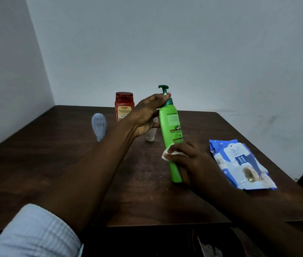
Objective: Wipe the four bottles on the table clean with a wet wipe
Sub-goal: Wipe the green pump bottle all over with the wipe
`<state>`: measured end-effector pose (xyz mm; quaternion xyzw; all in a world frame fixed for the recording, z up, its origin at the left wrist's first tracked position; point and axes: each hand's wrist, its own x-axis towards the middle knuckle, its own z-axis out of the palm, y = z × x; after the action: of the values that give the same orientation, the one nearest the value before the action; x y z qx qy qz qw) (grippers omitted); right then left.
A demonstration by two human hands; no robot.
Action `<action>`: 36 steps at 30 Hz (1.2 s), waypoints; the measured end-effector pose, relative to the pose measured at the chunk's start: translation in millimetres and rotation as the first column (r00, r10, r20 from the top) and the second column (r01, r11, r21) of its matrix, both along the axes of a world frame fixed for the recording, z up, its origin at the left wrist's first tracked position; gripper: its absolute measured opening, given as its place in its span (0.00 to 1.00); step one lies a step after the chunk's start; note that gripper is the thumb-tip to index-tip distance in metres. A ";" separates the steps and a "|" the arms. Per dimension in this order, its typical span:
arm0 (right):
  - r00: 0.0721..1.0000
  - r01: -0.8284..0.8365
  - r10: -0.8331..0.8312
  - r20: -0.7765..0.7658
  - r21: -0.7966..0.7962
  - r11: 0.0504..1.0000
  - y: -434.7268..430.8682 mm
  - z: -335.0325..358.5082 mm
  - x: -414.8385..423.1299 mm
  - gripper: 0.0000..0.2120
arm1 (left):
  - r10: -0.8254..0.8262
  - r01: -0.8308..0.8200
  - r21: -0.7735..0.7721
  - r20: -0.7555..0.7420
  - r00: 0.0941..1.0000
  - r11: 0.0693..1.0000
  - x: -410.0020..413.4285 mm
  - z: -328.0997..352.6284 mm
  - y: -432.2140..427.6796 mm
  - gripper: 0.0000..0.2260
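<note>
A tall green pump bottle (pixel 172 127) stands slightly tilted near the middle of the dark wooden table (pixel 72 164). My left hand (pixel 147 115) grips its neck and upper body just under the dark green pump. Low on the bottle, my right hand (pixel 186 160) presses a white wet wipe (pixel 167 153) against its side, fingers wrapped round the bottle. Behind stand a red bottle (pixel 124 106), a pale blue translucent bottle (pixel 99 127) to the left, and a small white bottle (pixel 150 135) mostly hidden behind my left hand.
A blue and white pack of wet wipes (pixel 239 162) lies flat on the table to the right. Grey walls close the table in at the back and left. The table's front edge runs below my forearms.
</note>
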<state>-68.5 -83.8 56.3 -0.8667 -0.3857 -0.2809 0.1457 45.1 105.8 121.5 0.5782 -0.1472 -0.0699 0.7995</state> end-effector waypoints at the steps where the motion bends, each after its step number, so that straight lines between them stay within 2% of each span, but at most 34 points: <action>1: 1.000 -0.002 0.002 -0.004 -0.008 1.000 -2.4 -4.0 -4.5 0.18 | 0.003 -0.003 0.004 0.001 1.000 1.000 0.6 -0.5 0.6 0.08; 4: 1.000 -0.014 0.014 -0.012 -0.017 1.000 -8.4 -12.7 -14.3 0.17 | 0.001 -0.001 0.020 0.006 1.000 1.000 2.0 -1.5 2.2 0.10; 12: 0.998 -0.043 0.041 -0.044 -0.041 0.998 -18.8 -25.0 -27.8 0.17 | -0.009 0.009 0.023 0.014 1.000 1.000 3.9 -1.4 2.9 0.07; 16: 0.998 -0.044 0.043 -0.046 -0.023 0.999 -16.1 -22.2 -23.1 0.13 | -0.011 0.011 0.020 0.016 1.000 1.000 3.7 -2.5 2.3 0.07; 22: 0.999 -0.032 0.036 -0.039 0.087 0.996 -2.9 2.0 -1.2 0.17 | -0.001 0.001 0.013 0.013 1.000 1.000 3.2 -4.0 3.1 0.08; 29: 0.999 -0.033 0.023 0.044 0.245 0.969 20.5 40.8 31.8 0.13 | 0.030 -0.030 -0.025 0.005 1.000 0.999 1.6 -6.0 2.9 0.07; 36: 0.999 -0.033 0.025 0.024 0.366 0.930 32.3 67.6 53.2 0.08 | 0.035 -0.036 -0.061 -0.009 0.999 0.998 -0.7 -11.8 0.3 0.08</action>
<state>-15.3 -51.4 123.9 -0.8157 -0.3406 -0.3541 0.3052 44.4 106.1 109.7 0.5557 -0.1358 -0.0536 0.8185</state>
